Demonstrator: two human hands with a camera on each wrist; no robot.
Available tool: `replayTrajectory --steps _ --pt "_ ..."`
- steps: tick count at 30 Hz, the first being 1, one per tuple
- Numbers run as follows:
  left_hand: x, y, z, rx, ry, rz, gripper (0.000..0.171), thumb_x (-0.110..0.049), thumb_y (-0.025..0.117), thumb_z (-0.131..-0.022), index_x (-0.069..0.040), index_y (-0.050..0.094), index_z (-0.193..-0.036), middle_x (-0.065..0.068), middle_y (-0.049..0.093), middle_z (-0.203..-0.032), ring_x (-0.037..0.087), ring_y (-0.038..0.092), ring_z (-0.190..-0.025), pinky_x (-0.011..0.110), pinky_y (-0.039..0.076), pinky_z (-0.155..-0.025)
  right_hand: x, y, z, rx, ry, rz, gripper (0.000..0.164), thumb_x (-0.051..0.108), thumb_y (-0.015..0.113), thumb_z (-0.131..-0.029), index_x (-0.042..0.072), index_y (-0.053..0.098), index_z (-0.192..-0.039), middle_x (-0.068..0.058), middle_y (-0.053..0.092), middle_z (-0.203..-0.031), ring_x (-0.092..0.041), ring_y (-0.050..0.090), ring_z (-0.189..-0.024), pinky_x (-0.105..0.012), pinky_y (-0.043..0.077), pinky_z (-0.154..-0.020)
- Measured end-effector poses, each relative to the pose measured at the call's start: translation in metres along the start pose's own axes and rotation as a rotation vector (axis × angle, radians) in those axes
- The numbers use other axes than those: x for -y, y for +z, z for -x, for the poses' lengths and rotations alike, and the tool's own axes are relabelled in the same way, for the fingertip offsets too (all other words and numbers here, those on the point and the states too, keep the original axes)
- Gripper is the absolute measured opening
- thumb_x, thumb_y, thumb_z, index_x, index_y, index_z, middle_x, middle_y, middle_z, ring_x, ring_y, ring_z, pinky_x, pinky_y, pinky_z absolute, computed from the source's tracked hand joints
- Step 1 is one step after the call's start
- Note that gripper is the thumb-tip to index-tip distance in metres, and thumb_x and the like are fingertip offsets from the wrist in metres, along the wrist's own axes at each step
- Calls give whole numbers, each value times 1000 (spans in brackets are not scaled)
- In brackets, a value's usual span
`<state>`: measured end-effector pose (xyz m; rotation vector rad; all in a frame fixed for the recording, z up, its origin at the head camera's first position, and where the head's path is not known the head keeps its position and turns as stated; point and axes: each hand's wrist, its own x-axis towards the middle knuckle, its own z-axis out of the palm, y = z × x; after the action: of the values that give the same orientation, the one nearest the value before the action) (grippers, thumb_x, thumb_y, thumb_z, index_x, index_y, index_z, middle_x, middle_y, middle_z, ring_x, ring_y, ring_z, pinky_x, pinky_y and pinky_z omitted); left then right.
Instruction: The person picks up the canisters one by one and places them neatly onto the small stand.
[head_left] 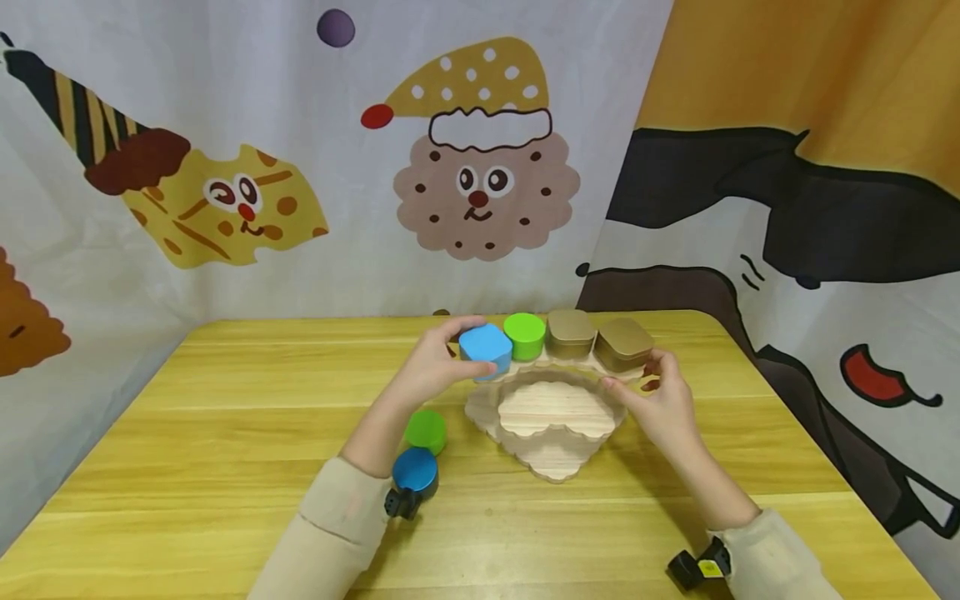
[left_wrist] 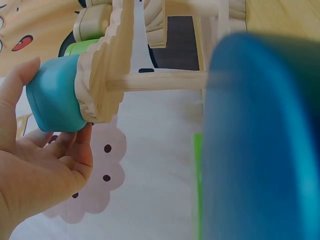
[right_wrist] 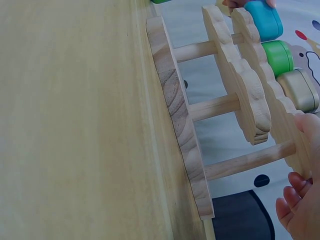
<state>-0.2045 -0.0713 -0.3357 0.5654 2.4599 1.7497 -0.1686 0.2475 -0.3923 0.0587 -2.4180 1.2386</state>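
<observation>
A tiered wooden stand with scalloped shelves on round posts stands on the table. Along its top shelf sit a blue rounded-square tin, a round green tin and two gold tins. My left hand grips the blue tin at the shelf's left end, thumb on one side and fingers on the other; the left wrist view shows its base against the shelf. At the opposite end, my right hand holds the edge of the top shelf, thumb above and fingertips below, close by the outer gold tin.
Left of the stand, beside my left forearm, a green round tin and a darker blue round tin are on the wooden table. The blue one looms large in the left wrist view. A printed curtain hangs behind the table's far edge.
</observation>
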Motion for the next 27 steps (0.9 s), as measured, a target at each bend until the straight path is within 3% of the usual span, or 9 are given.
replayTrajectory --steps 17,27 --pt "-1 -4 3 15 22 -39 70 -22 82 -76 -14 50 -138 3 54 -127 24 49 -105 38 45 -79 0 0 1 6 8 15 65 28 80 -80 -3 43 -124 -13 50 -104 -18 43 -92 -26 38 -73" --pt "5 -28 28 -41 66 -72 71 -22 81 -78 -18 48 -140 4 55 -128 27 48 -113 46 36 -90 -1 0 0 4 0 24 65 29 79 -80 -2 43 -124 -13 49 -104 -18 43 -91 -26 38 -73"
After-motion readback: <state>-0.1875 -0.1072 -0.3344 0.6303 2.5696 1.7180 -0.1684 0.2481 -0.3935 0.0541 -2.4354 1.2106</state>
